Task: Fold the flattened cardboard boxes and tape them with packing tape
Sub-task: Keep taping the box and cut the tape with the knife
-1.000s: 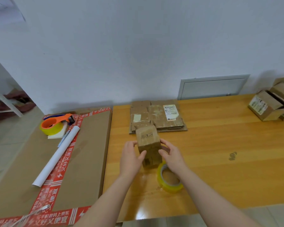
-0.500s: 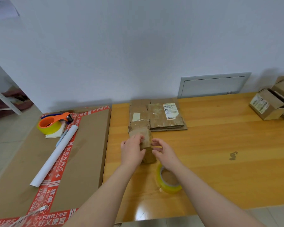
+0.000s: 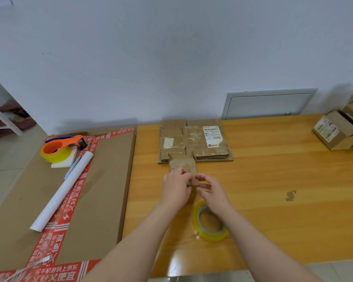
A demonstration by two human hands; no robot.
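Observation:
A small brown cardboard box stands on the wooden table, just in front of a stack of flattened cardboard boxes. My left hand grips the box's left side and near flap. My right hand pinches the flap edge on the right with curled fingers. The hands hide the box's near half. A roll of clear yellowish packing tape lies flat on the table under my right wrist.
A large flat carton with red printed tape lies at the left, carrying an orange tape dispenser, a white paper roll and a pen. Several folded boxes sit at the far right. A grey wall hatch is behind the table.
The small box went from held up in both hands to down on the table. Both hands moved forward over it and now work its flaps.

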